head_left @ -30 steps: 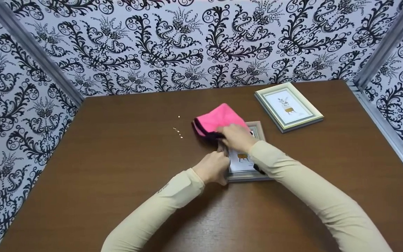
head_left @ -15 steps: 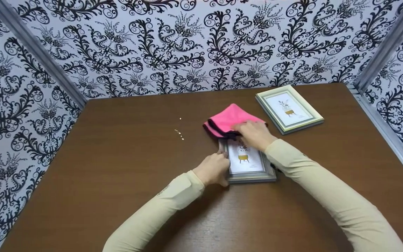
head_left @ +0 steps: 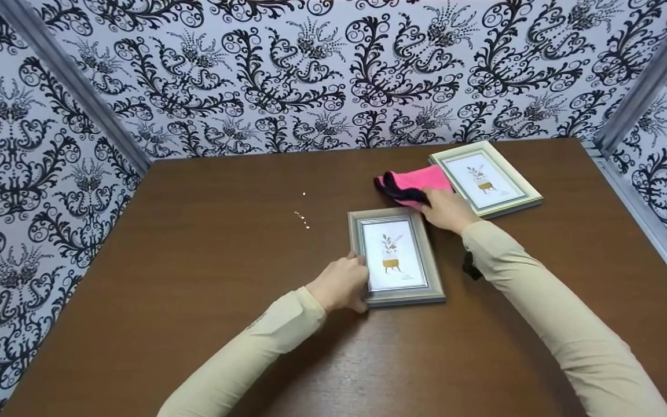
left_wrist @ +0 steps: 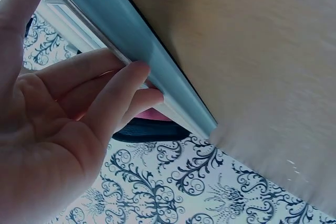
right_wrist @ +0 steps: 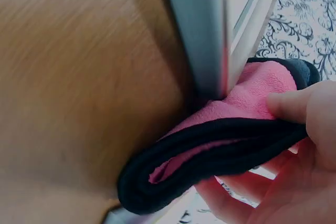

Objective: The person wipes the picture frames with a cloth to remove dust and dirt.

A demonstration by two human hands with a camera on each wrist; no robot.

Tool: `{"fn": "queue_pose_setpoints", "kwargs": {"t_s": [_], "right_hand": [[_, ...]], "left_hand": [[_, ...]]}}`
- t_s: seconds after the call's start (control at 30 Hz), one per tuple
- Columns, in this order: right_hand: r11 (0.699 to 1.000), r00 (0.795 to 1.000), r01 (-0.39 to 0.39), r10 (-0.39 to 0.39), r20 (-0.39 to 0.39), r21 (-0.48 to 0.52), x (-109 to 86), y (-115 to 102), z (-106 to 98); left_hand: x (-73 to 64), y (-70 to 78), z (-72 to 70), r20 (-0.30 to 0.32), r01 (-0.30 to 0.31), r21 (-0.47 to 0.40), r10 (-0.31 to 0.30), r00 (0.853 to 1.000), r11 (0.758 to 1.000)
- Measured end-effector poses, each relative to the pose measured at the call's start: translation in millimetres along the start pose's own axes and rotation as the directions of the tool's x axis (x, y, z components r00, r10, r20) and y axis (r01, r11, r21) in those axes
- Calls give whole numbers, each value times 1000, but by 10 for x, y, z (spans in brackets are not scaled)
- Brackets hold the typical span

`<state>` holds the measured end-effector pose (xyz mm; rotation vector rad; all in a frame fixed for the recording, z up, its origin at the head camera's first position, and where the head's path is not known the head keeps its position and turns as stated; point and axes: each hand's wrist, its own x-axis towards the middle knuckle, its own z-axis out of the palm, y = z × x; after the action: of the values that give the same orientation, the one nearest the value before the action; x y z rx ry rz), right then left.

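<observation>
A picture frame (head_left: 436, 263) with a silvery-beige border lies flat on the table, showing a print of a potted plant on a yellow stand. My left hand (head_left: 342, 284) grips its left side near the front corner; in the left wrist view, bent fingers (left_wrist: 118, 95) touch the frame's blue-grey side (left_wrist: 131, 30). At the frame's far right corner, my right hand (head_left: 448, 209) holds a folded pink cloth (head_left: 426, 178) with black edging. The right wrist view has the cloth (right_wrist: 262, 85) pinched between thumb and fingers, against the frame's corner.
A second, cream-bordered picture frame (head_left: 516, 176) lies at the back right, just beside the cloth. Small bright specks (head_left: 302, 218) show on the brown table (head_left: 223, 243) left of the nearer frame. Patterned walls (head_left: 287, 75) enclose the back and sides.
My right hand has carried the cloth rightward, off the frame's face to its far right corner, uncovering the print. The left hand stays at the frame's left side, which has shifted slightly.
</observation>
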<state>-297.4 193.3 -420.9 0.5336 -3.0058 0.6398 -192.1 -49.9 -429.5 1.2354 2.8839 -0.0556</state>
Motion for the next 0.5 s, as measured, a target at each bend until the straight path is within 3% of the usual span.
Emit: {"fn": "queue_pose_setpoints", "kwargs": {"t_s": [0.27, 0.5], "right_hand": [[1000, 1000, 13, -13, -16, 11, -79, -29, 54], [997, 998, 56, -56, 5, 48, -338, -96, 68]], "left_hand": [[14, -15, 23, -7, -12, 4, 12, 1000, 1000], [-7, -20, 5, -17, -7, 2, 7, 1000, 1000]]}}
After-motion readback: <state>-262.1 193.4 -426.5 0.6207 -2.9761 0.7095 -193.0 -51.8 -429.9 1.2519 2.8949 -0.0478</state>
